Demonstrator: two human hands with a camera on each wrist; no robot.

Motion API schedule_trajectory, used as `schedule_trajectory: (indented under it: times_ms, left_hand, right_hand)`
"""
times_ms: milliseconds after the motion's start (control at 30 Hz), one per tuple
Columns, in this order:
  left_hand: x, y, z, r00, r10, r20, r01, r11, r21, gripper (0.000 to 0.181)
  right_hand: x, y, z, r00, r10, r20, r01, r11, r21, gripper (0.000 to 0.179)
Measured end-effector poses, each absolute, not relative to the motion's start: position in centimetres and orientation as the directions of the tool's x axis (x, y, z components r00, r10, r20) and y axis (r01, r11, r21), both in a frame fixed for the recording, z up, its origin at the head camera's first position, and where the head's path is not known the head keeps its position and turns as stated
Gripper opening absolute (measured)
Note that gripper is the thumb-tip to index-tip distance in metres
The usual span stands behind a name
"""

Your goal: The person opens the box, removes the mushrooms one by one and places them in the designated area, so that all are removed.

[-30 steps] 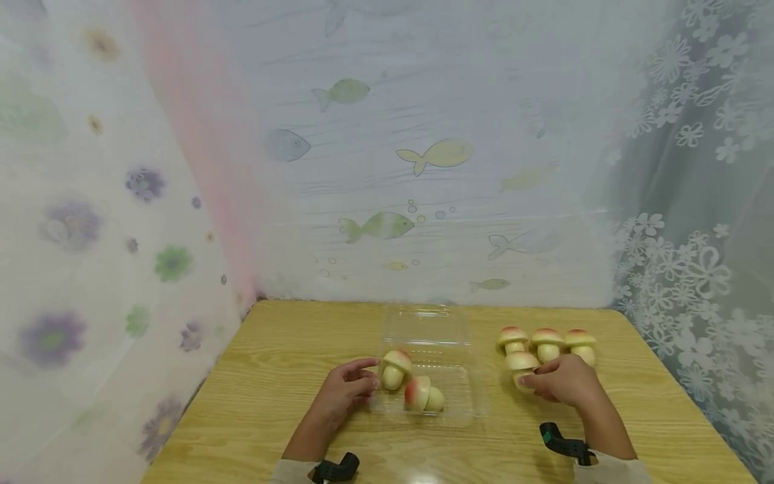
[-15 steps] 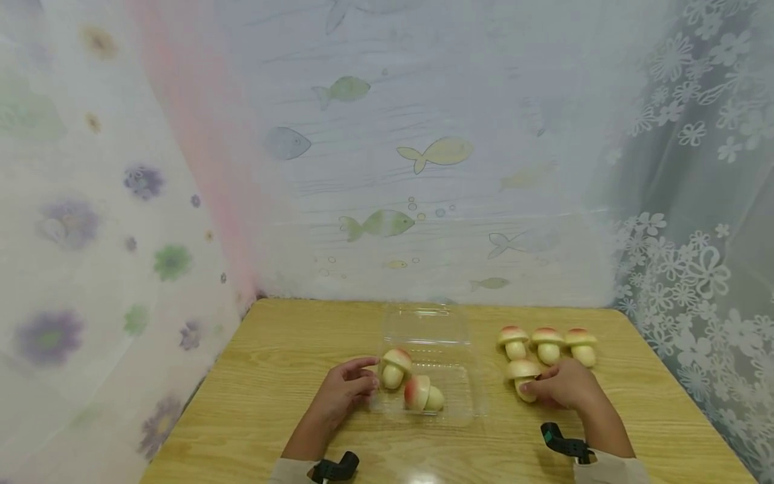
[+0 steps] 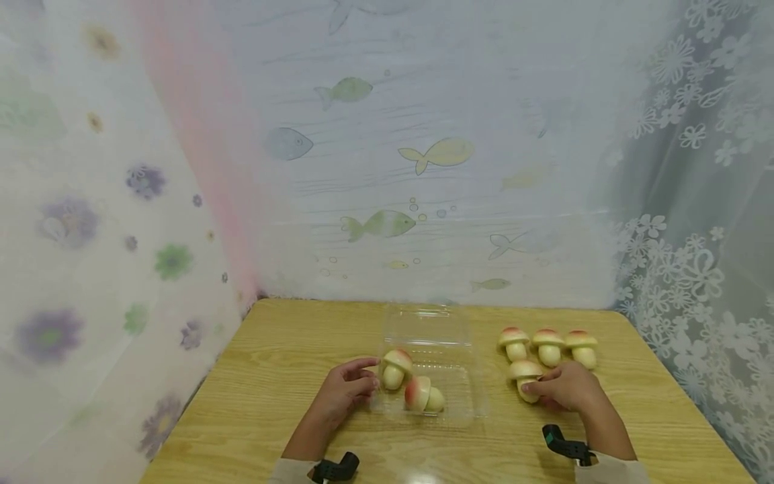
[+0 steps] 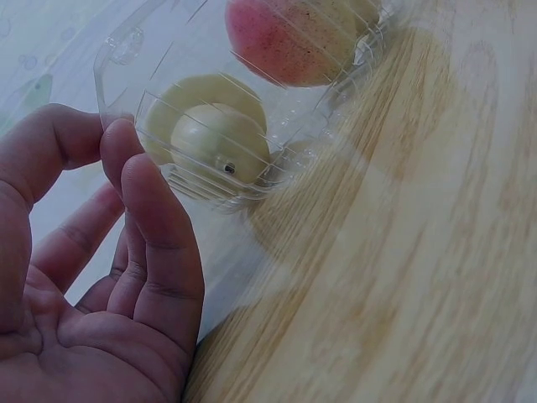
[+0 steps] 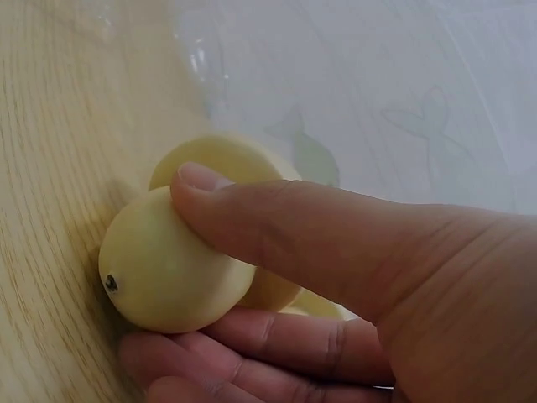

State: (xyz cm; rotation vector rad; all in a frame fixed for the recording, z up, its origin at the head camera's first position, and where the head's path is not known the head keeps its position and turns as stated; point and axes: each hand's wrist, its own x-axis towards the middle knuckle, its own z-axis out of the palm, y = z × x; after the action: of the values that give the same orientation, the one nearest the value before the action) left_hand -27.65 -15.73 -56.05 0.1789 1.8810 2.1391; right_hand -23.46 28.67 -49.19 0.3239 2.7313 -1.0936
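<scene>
My left hand [image 3: 346,393] pinches the left rim of a clear plastic clamshell box [image 4: 109,71], which lies with its lid raised at the back. Inside the box are two toy mushrooms: one [image 3: 394,369] leans near the left wall with its stem toward me, and another [image 3: 424,394] lies on its side, red cap to the left. Over on the right, my right hand [image 3: 567,386] holds a pale mushroom [image 5: 172,264] by its stem, thumb on one side and fingers beneath. Whether that mushroom touches the table is hard to tell.
Behind the right hand, three more red-topped mushrooms [image 3: 548,347] stand in a row on the wooden table [image 3: 290,336]. A fish-patterned curtain [image 3: 375,168] hangs along the table's far edge. Flowered curtains close in the left and right sides.
My right hand and the mushroom it holds have shifted slightly toward me and to the right. The left hand and the box have stayed put.
</scene>
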Motion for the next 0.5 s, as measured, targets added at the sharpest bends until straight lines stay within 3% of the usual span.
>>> schedule_trajectory:
  times_ms: [500]
  left_hand:
    - [-27.69,-15.92,-56.03,-0.949,0.304,-0.078,-0.120,-0.122,0.985,0.053]
  right_hand:
    - [-22.96,28.95,-48.27,-0.952,0.135,-0.274,0.289,0.691,-0.663,0.045]
